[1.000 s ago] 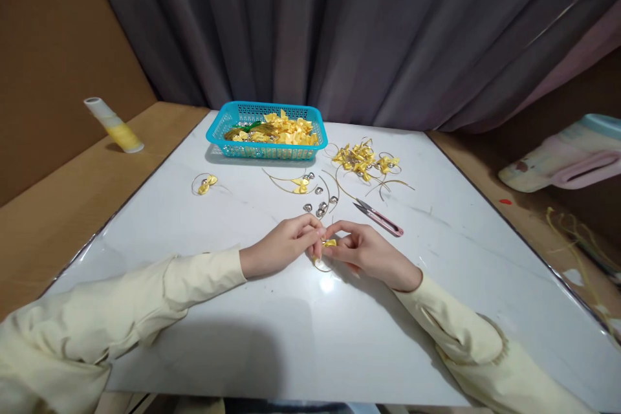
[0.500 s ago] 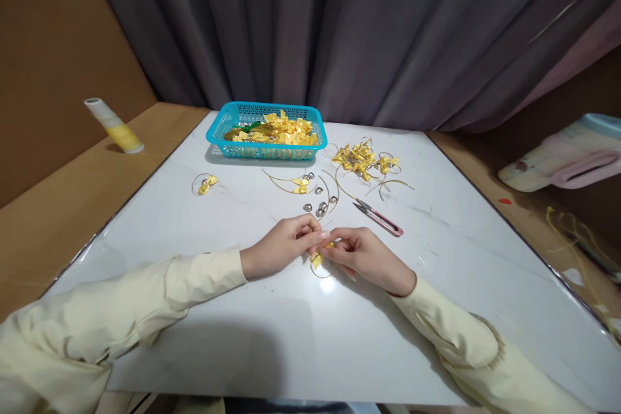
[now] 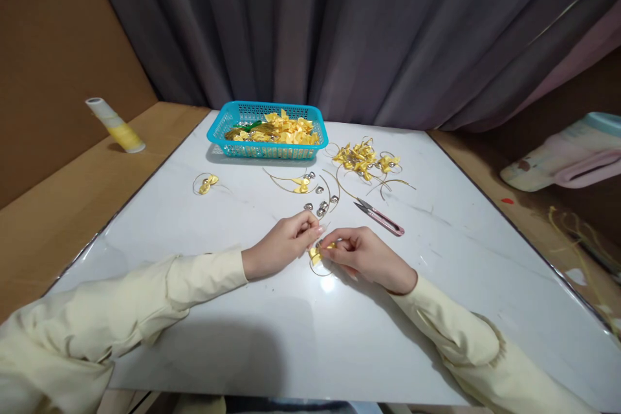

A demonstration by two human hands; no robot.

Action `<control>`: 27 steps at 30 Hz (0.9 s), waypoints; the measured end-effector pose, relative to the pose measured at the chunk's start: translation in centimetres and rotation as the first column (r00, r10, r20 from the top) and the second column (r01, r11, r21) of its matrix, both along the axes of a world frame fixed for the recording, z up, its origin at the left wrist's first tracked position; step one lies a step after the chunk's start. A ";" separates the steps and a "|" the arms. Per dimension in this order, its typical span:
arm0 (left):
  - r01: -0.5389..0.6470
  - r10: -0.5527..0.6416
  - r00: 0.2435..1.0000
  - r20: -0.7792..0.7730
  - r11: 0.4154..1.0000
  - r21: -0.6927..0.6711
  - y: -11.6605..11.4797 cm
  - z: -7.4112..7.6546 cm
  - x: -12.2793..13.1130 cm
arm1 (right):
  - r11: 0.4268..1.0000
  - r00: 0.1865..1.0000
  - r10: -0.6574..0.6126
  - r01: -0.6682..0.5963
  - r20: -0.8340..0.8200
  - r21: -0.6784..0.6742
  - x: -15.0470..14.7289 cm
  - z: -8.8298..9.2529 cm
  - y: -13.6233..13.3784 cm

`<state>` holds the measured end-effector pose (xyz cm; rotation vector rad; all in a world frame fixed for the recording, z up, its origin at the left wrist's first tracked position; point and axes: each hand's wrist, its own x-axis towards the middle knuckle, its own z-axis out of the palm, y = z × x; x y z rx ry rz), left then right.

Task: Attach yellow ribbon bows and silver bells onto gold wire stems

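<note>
My left hand (image 3: 284,248) and my right hand (image 3: 363,255) meet at the middle of the white table (image 3: 242,310). Both pinch a small yellow ribbon bow (image 3: 316,253) threaded on a thin gold wire loop that lies on the table below the fingers. The left fingertips close on the wire end just above the bow. The right thumb and forefinger hold the bow from the right. Just beyond my hands lie a few small silver bells (image 3: 320,207).
A blue mesh basket (image 3: 266,131) of yellow bows stands at the back. A pile of finished bows on wire (image 3: 363,158), a loose bow (image 3: 301,185), another bow on a ring (image 3: 206,184), pink thread snips (image 3: 381,217) and a yellow thread spool (image 3: 115,125) lie around.
The bow has dropped slightly from between the fingertips toward the table, and my right hand has lowered and turned a little. My left hand has barely moved.
</note>
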<state>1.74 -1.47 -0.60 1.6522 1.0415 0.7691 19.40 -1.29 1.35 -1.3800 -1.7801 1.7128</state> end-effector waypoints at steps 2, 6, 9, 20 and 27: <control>-0.053 0.063 0.996 -0.059 0.987 0.155 -0.1 0.1 -0.1 | 1.000 1.000 0.003 -0.003 0.003 -0.017 0.0 0.1 0.0; 0.079 0.011 0.988 -0.155 0.824 0.561 -0.2 0.1 -0.7 | 0.999 0.999 0.046 -0.046 -0.019 -0.016 0.1 0.1 0.2; 0.257 -0.132 0.957 -0.257 0.793 0.552 -0.1 0.1 -0.9 | 0.995 0.995 0.094 -0.094 -0.043 -0.013 0.6 0.3 0.4; 0.383 -0.192 0.879 -0.436 0.828 0.410 0.0 0.2 -1.8 | 0.705 0.851 -0.194 -0.226 0.489 0.673 7.7 1.6 3.4; 0.384 -0.168 0.877 -0.450 0.809 0.446 -0.3 0.5 -1.8 | 0.582 0.571 -0.364 -0.478 0.736 0.659 7.6 -0.4 2.9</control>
